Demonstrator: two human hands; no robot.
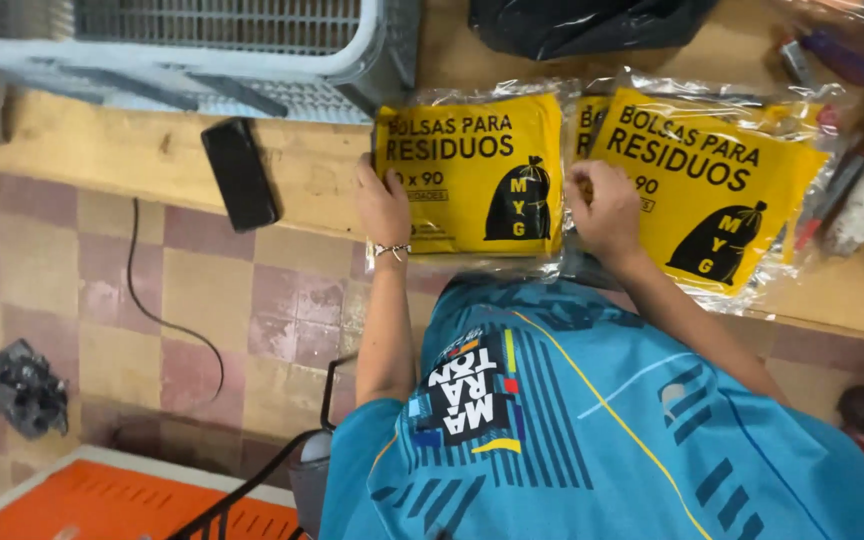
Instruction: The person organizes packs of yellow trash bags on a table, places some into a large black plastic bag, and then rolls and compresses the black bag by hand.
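Two yellow bag packs are laid flat on the wooden bench [102,150]. Left pack [472,175] is square to the edge, pinned at its corner by the left hand [382,205], fingers flat. Right pack [712,190] is skewed (long axis tilted), right hand [607,210] curled on its edge. Phone [240,172] is left, clear; black bag [582,25] behind. Tiled floor [202,300] is seen below.

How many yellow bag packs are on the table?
2, maybe more. One yellow pack lies under the left hand. The other yellow pack sits to its right, by the right hand; an edge between them hints at another pack tucked beneath.
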